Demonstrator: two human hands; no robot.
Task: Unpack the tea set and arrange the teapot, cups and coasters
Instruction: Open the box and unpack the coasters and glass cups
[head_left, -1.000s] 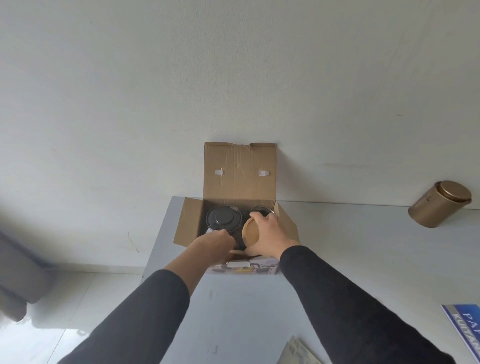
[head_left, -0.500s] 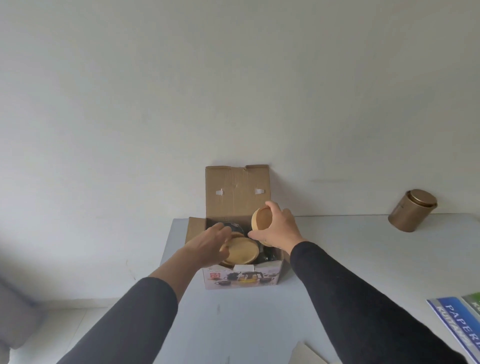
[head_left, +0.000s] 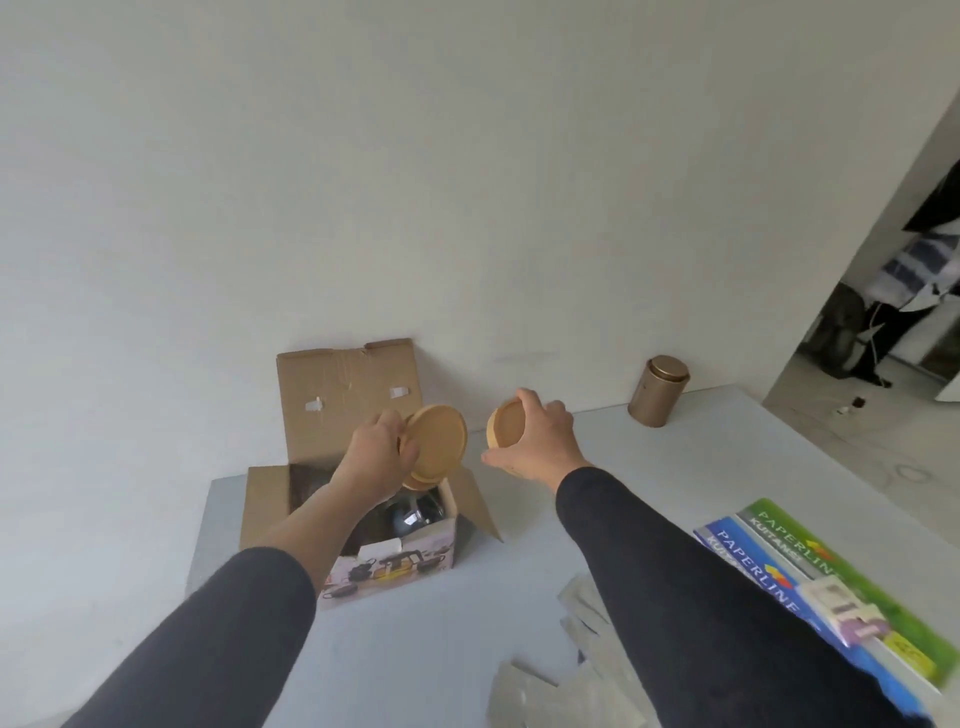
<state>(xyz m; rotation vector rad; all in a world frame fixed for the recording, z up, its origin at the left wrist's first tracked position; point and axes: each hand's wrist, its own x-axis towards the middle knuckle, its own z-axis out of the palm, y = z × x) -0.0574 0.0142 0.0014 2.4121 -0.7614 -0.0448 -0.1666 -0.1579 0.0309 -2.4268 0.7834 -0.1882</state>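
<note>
An open cardboard box (head_left: 265, 506) stands at the table's far left, its lid flap up against the wall. Dark glassware (head_left: 415, 514) shows inside it. My left hand (head_left: 376, 452) holds a stack of large round wooden coasters (head_left: 435, 448) tilted above the box opening. My right hand (head_left: 535, 441) grips a smaller stack of wooden coasters (head_left: 505, 430) in the air, to the right of the box and above the table.
A bronze tin canister (head_left: 657, 392) stands by the wall at the back right. Blue and green Paperline booklets (head_left: 810, 587) lie at the right edge. Grey packing sheets (head_left: 566, 670) lie at the near side of the white table (head_left: 701, 467). A doorway opens at the far right.
Both hands have lifted out of the box with wooden coasters. The right hand has moved right, clear of the box; the left has raised its stack above the opening.
</note>
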